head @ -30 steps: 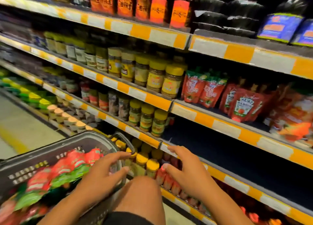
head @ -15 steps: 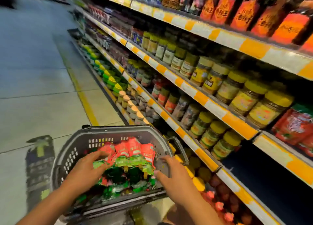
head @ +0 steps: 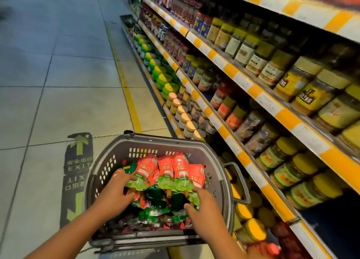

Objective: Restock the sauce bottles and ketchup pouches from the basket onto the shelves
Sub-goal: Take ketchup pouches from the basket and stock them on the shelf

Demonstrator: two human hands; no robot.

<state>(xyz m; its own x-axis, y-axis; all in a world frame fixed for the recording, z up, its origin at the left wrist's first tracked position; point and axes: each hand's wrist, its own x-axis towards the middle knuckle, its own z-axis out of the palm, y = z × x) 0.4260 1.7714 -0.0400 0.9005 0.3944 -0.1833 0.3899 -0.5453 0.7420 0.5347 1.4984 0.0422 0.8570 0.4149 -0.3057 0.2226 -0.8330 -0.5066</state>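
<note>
From my head camera I look down at a grey plastic basket standing on the pale tiled floor, close beside the foot of the shelves. It is heaped with red and green ketchup pouches, a row of them propped up across the middle. My left hand lies on the left end of that row, fingers curved over a pouch, while my right hand presses against the right end, thumb under the pouches; whether either one really has a firm grasp I cannot tell, the fingertips being buried in foil. A yellow line runs along the floor by the shelving, and a dark exit sticker with green arrows sits left of the basket. The shelf edges are banded orange and white, with yellow-lidded jars ranked on them to my right.
</note>
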